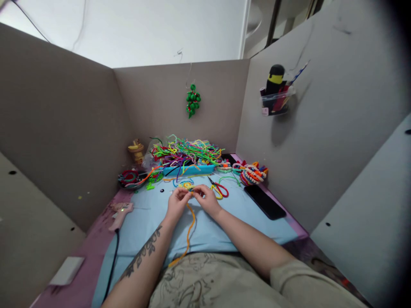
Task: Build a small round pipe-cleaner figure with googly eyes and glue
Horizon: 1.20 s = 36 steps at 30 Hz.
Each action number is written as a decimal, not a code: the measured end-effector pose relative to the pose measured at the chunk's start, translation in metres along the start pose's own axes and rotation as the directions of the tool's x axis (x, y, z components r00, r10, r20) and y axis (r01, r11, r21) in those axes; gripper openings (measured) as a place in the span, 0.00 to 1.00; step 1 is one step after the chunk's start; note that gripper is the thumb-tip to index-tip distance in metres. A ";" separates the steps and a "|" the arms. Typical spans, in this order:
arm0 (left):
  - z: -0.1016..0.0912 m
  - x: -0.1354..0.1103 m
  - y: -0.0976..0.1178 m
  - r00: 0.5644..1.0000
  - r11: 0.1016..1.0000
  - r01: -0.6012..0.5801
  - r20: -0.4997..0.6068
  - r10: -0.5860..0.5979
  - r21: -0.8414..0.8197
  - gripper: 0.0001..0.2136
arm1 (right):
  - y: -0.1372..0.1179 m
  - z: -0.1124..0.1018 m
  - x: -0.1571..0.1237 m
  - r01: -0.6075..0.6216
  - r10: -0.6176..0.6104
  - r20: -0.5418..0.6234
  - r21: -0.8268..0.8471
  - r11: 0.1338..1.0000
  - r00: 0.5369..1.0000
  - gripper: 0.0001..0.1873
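Note:
My left hand (177,201) and my right hand (206,199) meet over the light blue mat (224,222), fingers pinched together on an orange pipe cleaner (190,229). Its long tail hangs down from my fingers toward my lap. Just beyond my fingers lies a small yellow and blue coiled piece (186,185). Red-handled scissors (220,189) lie right beside my right hand.
A blue tray (188,170) heaped with coloured pipe cleaners stands at the back. Finished coiled pieces (253,173) sit at the back right, a black phone (265,201) on the right, a pink glue gun (121,215) with cord on the left. Cardboard walls enclose the desk.

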<state>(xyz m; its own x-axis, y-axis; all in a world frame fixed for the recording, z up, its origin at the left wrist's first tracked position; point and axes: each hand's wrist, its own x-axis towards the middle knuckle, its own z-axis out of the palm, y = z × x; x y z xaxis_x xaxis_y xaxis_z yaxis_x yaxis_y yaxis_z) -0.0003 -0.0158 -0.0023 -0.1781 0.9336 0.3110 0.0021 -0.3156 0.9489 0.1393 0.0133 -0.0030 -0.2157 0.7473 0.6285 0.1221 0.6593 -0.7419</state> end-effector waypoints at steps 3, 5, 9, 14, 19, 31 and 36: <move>-0.001 0.001 -0.001 1.000 1.000 0.002 0.017 -0.002 0.003 0.15 | 0.003 -0.001 0.000 0.063 -0.063 0.013 0.001 0.998 0.998 0.05; -0.001 0.001 -0.002 1.000 1.000 0.009 0.026 -0.009 0.003 0.15 | 0.005 -0.002 0.000 0.130 -0.130 0.031 -0.017 0.991 0.991 0.06; -0.002 0.000 -0.005 0.999 0.999 0.026 0.032 -0.025 -0.033 0.15 | 0.008 -0.004 0.000 0.255 -0.246 0.085 -0.123 0.959 0.966 0.08; -0.005 0.001 -0.006 0.996 0.996 0.079 0.046 -0.076 -0.052 0.18 | 0.008 -0.004 0.000 0.299 -0.278 0.128 -0.191 0.935 0.952 0.07; -0.005 0.003 -0.005 0.981 0.981 0.193 0.038 -0.192 -0.024 0.22 | 0.010 -0.005 0.000 0.332 -0.298 0.181 -0.202 0.922 0.937 0.07; -0.009 0.011 -0.019 0.987 0.991 0.128 0.091 -0.130 0.023 0.17 | 0.013 -0.004 0.004 0.106 -0.093 0.125 -0.106 0.989 0.988 0.04; -0.008 0.007 -0.010 0.994 0.972 0.029 0.100 -0.054 0.233 0.11 | 0.013 -0.005 0.005 0.071 -0.066 0.101 -0.044 0.997 0.993 0.05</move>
<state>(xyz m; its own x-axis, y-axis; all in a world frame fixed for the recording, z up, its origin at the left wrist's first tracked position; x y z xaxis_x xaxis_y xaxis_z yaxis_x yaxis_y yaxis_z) -0.0097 -0.0073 -0.0100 -0.0785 0.9615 0.2634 0.2264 -0.2402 0.9440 0.1441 0.0260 -0.0078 -0.3204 0.6897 0.6494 0.1491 0.7137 -0.6844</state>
